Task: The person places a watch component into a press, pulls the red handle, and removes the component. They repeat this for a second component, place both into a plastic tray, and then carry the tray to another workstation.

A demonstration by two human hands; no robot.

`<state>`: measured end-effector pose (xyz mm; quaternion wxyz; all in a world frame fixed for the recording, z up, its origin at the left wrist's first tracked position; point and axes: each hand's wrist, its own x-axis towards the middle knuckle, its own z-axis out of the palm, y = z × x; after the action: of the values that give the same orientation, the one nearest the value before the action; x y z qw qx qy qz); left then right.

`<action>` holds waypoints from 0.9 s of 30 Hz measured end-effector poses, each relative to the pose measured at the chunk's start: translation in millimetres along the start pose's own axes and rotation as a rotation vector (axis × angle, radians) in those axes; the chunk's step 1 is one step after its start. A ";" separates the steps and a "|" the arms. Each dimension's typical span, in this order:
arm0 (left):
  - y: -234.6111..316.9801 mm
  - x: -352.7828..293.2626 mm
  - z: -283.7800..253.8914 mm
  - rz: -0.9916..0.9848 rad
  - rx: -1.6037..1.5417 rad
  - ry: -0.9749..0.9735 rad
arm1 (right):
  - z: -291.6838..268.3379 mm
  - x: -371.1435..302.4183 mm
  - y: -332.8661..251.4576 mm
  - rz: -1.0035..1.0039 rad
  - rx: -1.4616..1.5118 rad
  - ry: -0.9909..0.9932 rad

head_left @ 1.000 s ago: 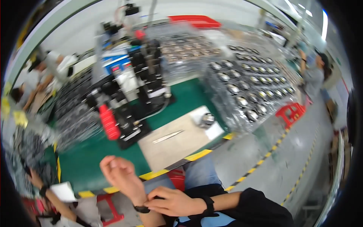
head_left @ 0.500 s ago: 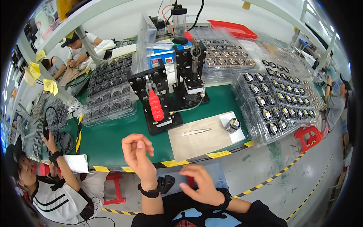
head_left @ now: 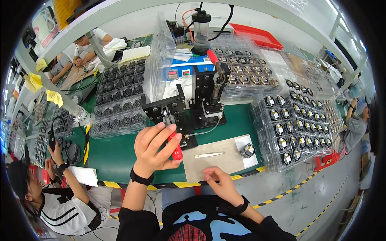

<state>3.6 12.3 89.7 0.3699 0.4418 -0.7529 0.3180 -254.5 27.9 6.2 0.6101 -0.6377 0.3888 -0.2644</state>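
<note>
My left hand [head_left: 155, 150] is wrapped round the red ribbed handle [head_left: 177, 152] of the nearer black toggle press [head_left: 161, 105]. Its fingers cover much of the handle. My right hand [head_left: 223, 185] hovers by the table's front edge, fingers loosely bent and apart, holding nothing. Just beyond it, a beige mat [head_left: 201, 165] carries white-looking tweezers [head_left: 210, 154]. At the mat's right end, a small round black part [head_left: 248, 150] rests on a white paper piece [head_left: 250, 161]. A second black press [head_left: 207, 92] with a red-tipped lever stands behind the first.
Stacked clear trays of round parts [head_left: 281, 132] rise on the right, and trays of black parts [head_left: 116, 100] on the left. A blue control box [head_left: 177, 72] and a clear cylinder [head_left: 201, 32] stand behind. Another person [head_left: 60, 201] sits at the left. Striped tape [head_left: 177, 185] lines the table edge.
My left hand has moved forward from the table edge and closed on the press's red handle. My right hand has shifted slightly forward and right. The whole view has shifted a little.
</note>
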 end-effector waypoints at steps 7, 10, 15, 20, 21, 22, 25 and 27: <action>-15.5 8.8 1.5 0.162 -0.025 -0.013 | 15.0 57.7 -15.1 -0.053 -0.070 0.036; -18.5 27.6 -8.2 0.079 -0.166 -0.026 | 21.9 81.9 -13.1 -0.075 -0.029 0.021; -33.1 72.4 4.5 -0.799 -0.694 0.108 | 45.1 119.7 -30.5 -0.086 -0.022 0.066; -46.0 33.9 2.5 -0.741 -0.574 0.054 | 69.5 139.5 -14.1 -0.231 0.017 0.185; -42.6 19.8 3.6 -0.877 -0.648 0.136 | 71.4 140.4 -10.8 -0.228 0.019 0.188; -37.1 6.2 1.1 -1.014 -0.713 0.223 | 74.8 139.7 -11.5 -0.226 -0.041 0.197; -13.7 -30.6 -1.1 -1.219 -0.656 0.265 | 74.3 137.9 -12.5 -0.219 -0.163 0.228; 3.1 -57.2 -0.5 -1.303 -0.762 0.182 | 66.1 132.6 -17.5 -0.175 -0.328 0.234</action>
<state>20.2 38.6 41.5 0.6706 0.6107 -0.3641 -0.2115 -123.9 -43.6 -2.4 0.4234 -0.7247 0.4382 -0.3218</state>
